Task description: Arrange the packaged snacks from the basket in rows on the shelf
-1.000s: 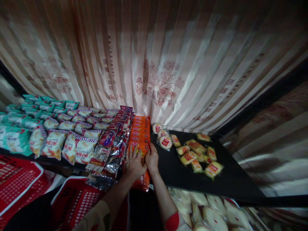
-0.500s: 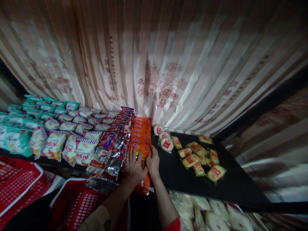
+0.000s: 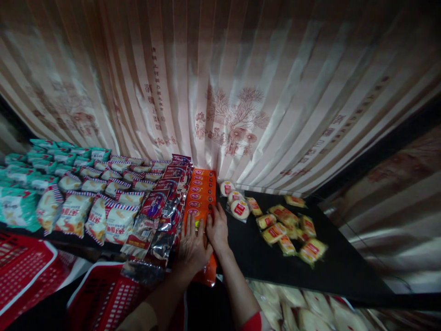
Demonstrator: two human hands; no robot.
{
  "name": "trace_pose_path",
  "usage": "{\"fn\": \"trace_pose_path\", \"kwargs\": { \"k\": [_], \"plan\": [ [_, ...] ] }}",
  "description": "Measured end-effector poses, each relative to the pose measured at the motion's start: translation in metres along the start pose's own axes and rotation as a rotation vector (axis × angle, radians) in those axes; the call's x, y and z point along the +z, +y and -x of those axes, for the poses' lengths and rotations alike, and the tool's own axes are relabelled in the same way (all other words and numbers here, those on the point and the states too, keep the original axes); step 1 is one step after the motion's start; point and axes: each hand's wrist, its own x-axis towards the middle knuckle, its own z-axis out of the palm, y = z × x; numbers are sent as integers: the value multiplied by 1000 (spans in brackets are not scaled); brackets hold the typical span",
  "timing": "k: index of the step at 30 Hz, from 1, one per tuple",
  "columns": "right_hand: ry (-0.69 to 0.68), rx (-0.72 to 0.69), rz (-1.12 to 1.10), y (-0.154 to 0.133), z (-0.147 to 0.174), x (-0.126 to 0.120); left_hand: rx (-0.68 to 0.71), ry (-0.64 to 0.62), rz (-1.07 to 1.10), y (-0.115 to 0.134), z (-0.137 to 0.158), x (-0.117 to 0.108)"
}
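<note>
A row of overlapping orange snack packets [image 3: 200,188] runs from the curtain to the front edge of the black shelf. My left hand [image 3: 193,243] lies flat on the nearer packets, fingers stretched forward and slightly apart. Along the right side of the row rests my right hand [image 3: 217,230], its fingers extended and touching the packets' edge. Left of the orange row lie overlapping dark red and clear packets [image 3: 165,207]. Round white packaged cakes [image 3: 237,207] sit just beyond my right hand.
Striped puffed-snack bags [image 3: 117,223] and green bags [image 3: 20,204] fill the shelf's left. Yellow wrapped pastries [image 3: 282,218] lie scattered on the black shelf [image 3: 344,266] at right. Red baskets [image 3: 103,294] stand below, with packaged pale flat food [image 3: 310,308] lower right. A patterned curtain [image 3: 237,92] hangs behind.
Both hands stay on the orange packets. My right hand's fingers have stretched out further along the row's right edge. The view has shifted slightly.
</note>
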Motion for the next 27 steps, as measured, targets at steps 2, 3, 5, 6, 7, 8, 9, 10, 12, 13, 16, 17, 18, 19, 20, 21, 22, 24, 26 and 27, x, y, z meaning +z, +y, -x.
{"fn": "trace_pose_path", "kwargs": {
  "k": [2,3,5,6,7,8,9,10,12,13,16,17,18,19,20,21,22,24,26,27],
  "plan": [
    [-51,-82,60,-4,-13,0,-5,7,14,1,-1,-2],
    [-87,-119,93,-6,-20,1,-11,12,17,2,-1,-2],
    [-169,-155,168,-10,-33,4,-30,17,19,3,-1,-1],
    [-212,-152,203,-11,-39,6,-38,14,20,3,-1,0],
    [-253,-139,231,-12,-44,9,-41,7,22,3,-1,1],
    [-287,-121,251,-12,-47,11,-44,0,24,3,-2,2],
    [-314,-106,261,-12,-49,13,-43,-6,27,3,-2,3],
    [-331,-97,264,-11,-50,15,-41,-13,30,3,-2,3],
    [-339,-98,256,-9,-50,18,-45,-26,37,3,-3,3],
    [-337,-105,251,-8,-50,19,-51,-28,41,4,-3,3],
    [-324,-133,235,-6,-50,19,-54,-21,47,4,-4,2],
    [-315,-140,229,-6,-51,19,-50,-16,42,5,-4,2],
    [-303,-139,225,-6,-52,20,-45,-11,34,4,-4,2],
    [-286,-130,223,-6,-53,21,-39,-8,24,4,-3,3],
    [-269,-115,225,-6,-54,21,-35,-5,15,4,-3,4],
    [-254,-98,231,-7,-55,22,-34,-2,7,3,-3,6],
    [-244,-85,239,-7,-55,24,-34,0,1,3,-3,6],
    [-248,-92,264,-6,-56,26,-35,-6,-3,3,-2,7],
    [-279,-131,317,-5,-56,27,-35,-12,-1,3,-2,7],
    [-301,-153,354,-5,-56,26,-34,-16,2,3,-2,6]
  ]
}}
